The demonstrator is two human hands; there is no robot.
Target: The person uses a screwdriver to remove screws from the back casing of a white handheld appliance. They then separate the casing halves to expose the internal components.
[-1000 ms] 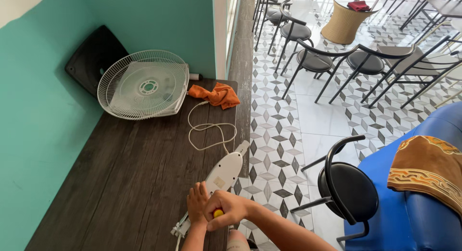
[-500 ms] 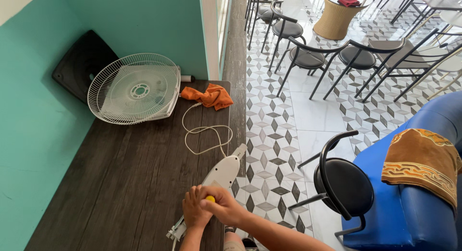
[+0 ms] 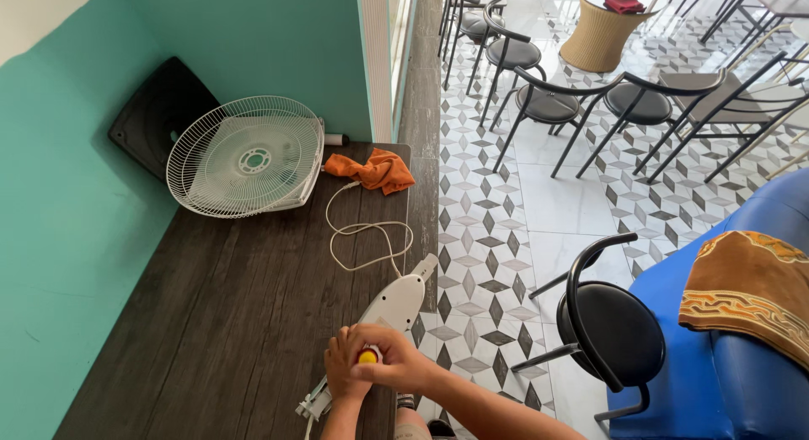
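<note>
A: The fan body (image 3: 394, 307) lies at the right edge of the dark table (image 3: 219, 322), near the bottom of the view, and one end already sticks out over the tiled floor (image 3: 497, 229). Both hands are on its near end. The right hand (image 3: 396, 364) is closed around a small yellow knob (image 3: 368, 356). The left hand (image 3: 340, 374) is wrapped on the body beside it and holds it down.

B: What can go wrong here?

A: I think the body can slide off the edge if the twisting pushes it sideways, because little of the table is under it there. Also the fingers can slip on the knob, since it is small and mostly covered by them.

B: And the cord?

A: The white cord (image 3: 362, 233) makes loose loops on the table between the body and the orange cloth (image 3: 375, 170). If the body moves, I judge the loop can drag the cloth.

B: What else is around?

A: A white grille (image 3: 246, 158) leans on a black base (image 3: 156, 111) at the green wall, well apart from the hands. A black stool (image 3: 611, 326) stands on the floor just beside the table edge, and a blue seat (image 3: 750, 381) with a brown cloth (image 3: 750, 284) is further right. Nothing lies between the hands and the knob.
</note>
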